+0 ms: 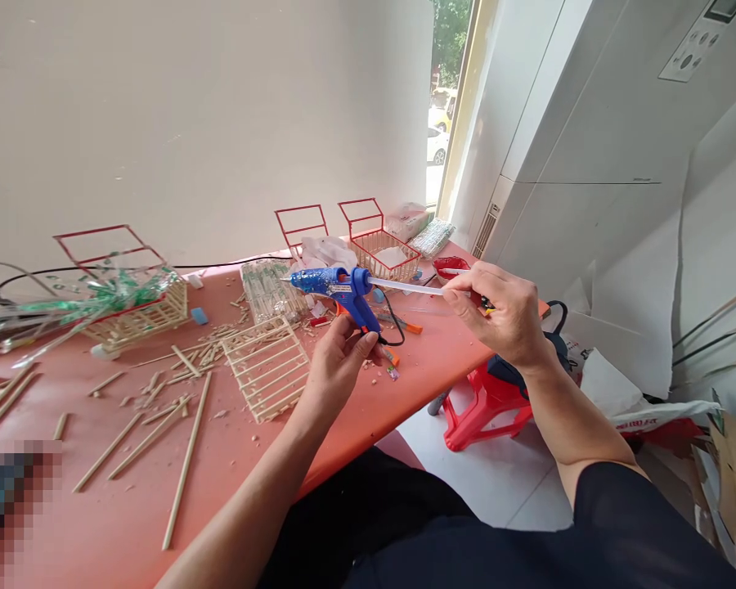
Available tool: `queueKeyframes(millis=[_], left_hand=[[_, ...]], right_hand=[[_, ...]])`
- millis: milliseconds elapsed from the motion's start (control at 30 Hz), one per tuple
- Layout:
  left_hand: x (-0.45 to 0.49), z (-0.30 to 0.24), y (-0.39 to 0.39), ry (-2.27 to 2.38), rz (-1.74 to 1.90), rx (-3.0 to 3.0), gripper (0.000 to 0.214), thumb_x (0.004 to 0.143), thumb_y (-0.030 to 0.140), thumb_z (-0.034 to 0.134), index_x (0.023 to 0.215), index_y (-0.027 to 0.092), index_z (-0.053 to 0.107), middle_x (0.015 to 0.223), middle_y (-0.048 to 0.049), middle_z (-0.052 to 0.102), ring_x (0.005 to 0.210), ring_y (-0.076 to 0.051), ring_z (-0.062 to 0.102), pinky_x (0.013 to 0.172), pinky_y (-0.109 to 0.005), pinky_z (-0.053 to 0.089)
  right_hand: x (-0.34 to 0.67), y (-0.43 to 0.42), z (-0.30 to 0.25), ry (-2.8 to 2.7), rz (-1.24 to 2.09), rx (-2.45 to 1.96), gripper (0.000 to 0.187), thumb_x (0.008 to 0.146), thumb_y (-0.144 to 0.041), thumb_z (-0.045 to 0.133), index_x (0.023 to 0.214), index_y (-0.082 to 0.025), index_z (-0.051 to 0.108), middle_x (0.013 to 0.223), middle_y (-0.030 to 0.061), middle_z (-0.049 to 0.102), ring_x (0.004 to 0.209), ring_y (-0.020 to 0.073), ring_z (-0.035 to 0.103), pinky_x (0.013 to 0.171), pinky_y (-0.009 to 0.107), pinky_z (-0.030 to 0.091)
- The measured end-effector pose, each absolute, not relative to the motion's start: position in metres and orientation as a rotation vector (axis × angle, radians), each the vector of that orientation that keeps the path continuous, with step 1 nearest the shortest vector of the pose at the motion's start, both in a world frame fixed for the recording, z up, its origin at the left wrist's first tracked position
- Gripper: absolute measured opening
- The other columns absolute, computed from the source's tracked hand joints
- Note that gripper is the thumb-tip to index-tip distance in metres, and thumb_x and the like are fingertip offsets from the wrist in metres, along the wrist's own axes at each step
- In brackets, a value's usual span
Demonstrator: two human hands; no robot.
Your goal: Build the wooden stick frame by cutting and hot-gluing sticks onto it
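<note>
A blue hot glue gun [337, 286] points left above the table, its handle gripped near the bottom by my left hand [338, 360]. From its rear end a long whitish glue stick [405, 285] sticks out to the right. My right hand [506, 311] pinches the far end of that stick between thumb and fingers. Below and left of the gun, a flat grid of wooden sticks [267, 368] lies on the table. Several loose wooden sticks [187, 458] and broken bits are scattered to its left.
The orange-red table [233, 507] carries basket-like stick frames with red handles, one at left [138, 319] and one at back [386, 255]. Plastic-wrapped stick bundles [273, 290] lie behind the grid. A red stool [475, 413] stands below the table's right edge. Orange-handled cutters [410, 327] lie near the gun.
</note>
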State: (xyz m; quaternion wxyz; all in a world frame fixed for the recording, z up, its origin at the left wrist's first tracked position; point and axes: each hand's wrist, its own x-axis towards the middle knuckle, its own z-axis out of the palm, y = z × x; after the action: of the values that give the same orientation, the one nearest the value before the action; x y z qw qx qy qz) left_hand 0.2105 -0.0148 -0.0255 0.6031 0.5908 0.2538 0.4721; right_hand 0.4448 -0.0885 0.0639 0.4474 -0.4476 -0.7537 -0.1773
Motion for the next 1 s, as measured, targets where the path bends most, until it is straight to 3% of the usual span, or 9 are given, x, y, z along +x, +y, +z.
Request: queueKeyframes(millis=[300, 500, 733, 833, 1000], left_hand=[[0.216, -0.026, -0.016, 0.594, 1.173, 1.401, 0.027, 0.086, 0.038, 0.083, 0.094, 0.019, 0.066, 0.083, 0.0004, 0.066, 0.066, -0.014, 0.068, 0.061, -0.028, 0.058], [0.217, -0.027, -0.018, 0.646, 1.155, 1.452, 0.022, 0.086, 0.037, 0.078, 0.095, 0.021, 0.066, 0.073, 0.0021, 0.065, 0.064, -0.016, 0.068, 0.062, -0.029, 0.056], [0.216, -0.029, -0.021, 0.749, 1.16, 1.546, 0.014, 0.089, 0.034, 0.07, 0.093, 0.023, 0.062, 0.07, 0.0016, 0.069, 0.067, -0.018, 0.07, 0.069, -0.032, 0.053], [0.215, -0.029, -0.022, 0.783, 1.174, 1.587, 0.01, 0.09, 0.031, 0.067, 0.091, 0.023, 0.06, 0.07, 0.0013, 0.07, 0.067, -0.019, 0.07, 0.07, -0.032, 0.051], [0.214, -0.027, -0.022, 0.799, 1.204, 1.626, 0.011, 0.09, 0.03, 0.066, 0.086, 0.024, 0.057, 0.072, 0.002, 0.066, 0.065, -0.017, 0.068, 0.065, -0.03, 0.048]], right_hand=[[0.456, -0.099, 0.061, -1.894, -0.316, -1.195, 0.017, 0.109, -0.036, 0.067, 0.103, -0.026, 0.079, 0.096, 0.0034, 0.083, 0.084, 0.0182, 0.074, 0.078, 0.032, 0.057], [0.462, -0.096, 0.057, -1.912, -0.304, -1.127, 0.012, 0.106, -0.031, 0.072, 0.1, -0.025, 0.08, 0.09, 0.0024, 0.081, 0.08, 0.0167, 0.073, 0.075, 0.029, 0.056], [0.455, -0.107, 0.061, -1.898, -0.07, -1.223, 0.027, 0.11, -0.034, 0.064, 0.089, -0.023, 0.077, 0.079, 0.0007, 0.078, 0.072, 0.0157, 0.072, 0.067, 0.027, 0.053], [0.455, -0.111, 0.061, -1.877, 0.042, -1.289, 0.035, 0.111, -0.04, 0.062, 0.086, -0.022, 0.078, 0.076, 0.0007, 0.075, 0.067, 0.0149, 0.067, 0.061, 0.027, 0.049], [0.459, -0.108, 0.06, -1.854, 0.082, -1.348, 0.034, 0.111, -0.045, 0.061, 0.097, -0.023, 0.083, 0.069, -0.0025, 0.067, 0.05, 0.0104, 0.044, 0.048, 0.028, 0.033]])
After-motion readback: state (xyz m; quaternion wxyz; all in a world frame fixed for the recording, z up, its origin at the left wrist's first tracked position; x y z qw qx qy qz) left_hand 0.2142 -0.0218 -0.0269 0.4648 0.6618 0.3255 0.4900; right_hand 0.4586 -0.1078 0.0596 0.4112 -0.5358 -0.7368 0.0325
